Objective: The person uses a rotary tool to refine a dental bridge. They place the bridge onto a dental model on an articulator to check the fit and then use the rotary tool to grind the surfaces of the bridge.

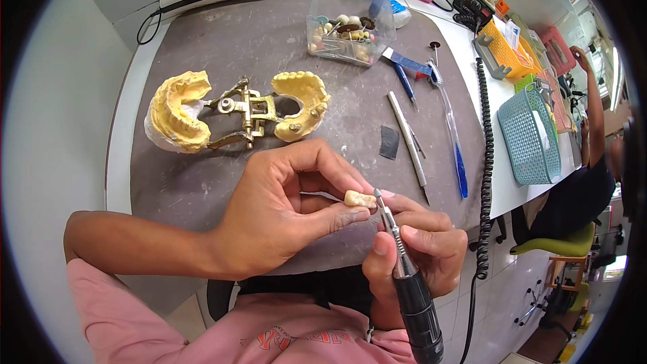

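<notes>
Pinched between the thumb and fingers of my left hand (296, 195) is a small ivory dental bridge (360, 199), a few joined teeth. My right hand (431, 243) grips a black and silver rotary handpiece (412, 296) like a pen. Its grey pointed bur (378, 194) meets or nearly meets the right end of the bridge; contact is too fine to tell. Beyond my left hand lies a brass dental articulator (249, 109), opened flat, with a yellow plaster cast (178, 111) on its left and another yellow cast (301, 104) on its right.
A clear box (350, 23) of burs and discs stands at the back. A wax knife (408, 138), a dark square of paper (389, 142) and a toothbrush (450, 131) lie to the right. Beyond hangs a coiled cord (485, 162), near a teal basket (529, 135). Another person (573, 189) sits far right.
</notes>
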A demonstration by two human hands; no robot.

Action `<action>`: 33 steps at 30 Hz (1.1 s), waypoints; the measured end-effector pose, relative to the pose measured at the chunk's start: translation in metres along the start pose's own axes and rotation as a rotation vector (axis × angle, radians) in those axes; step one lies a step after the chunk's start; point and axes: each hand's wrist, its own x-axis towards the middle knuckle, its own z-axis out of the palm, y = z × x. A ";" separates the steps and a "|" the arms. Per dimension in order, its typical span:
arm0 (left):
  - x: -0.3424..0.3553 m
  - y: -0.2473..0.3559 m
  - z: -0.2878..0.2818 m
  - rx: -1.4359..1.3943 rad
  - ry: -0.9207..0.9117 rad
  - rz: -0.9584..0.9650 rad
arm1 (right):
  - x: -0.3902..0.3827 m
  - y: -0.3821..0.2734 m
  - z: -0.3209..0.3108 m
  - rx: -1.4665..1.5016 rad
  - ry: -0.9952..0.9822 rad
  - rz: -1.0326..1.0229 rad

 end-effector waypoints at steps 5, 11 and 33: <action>0.000 0.000 -0.001 0.020 0.005 -0.004 | -0.001 -0.001 -0.002 -0.005 -0.061 0.025; 0.000 -0.001 -0.001 0.003 0.020 -0.019 | -0.001 -0.001 -0.004 -0.022 -0.084 0.029; 0.000 0.003 -0.001 -0.026 0.023 -0.083 | 0.000 -0.003 -0.005 -0.063 -0.119 0.046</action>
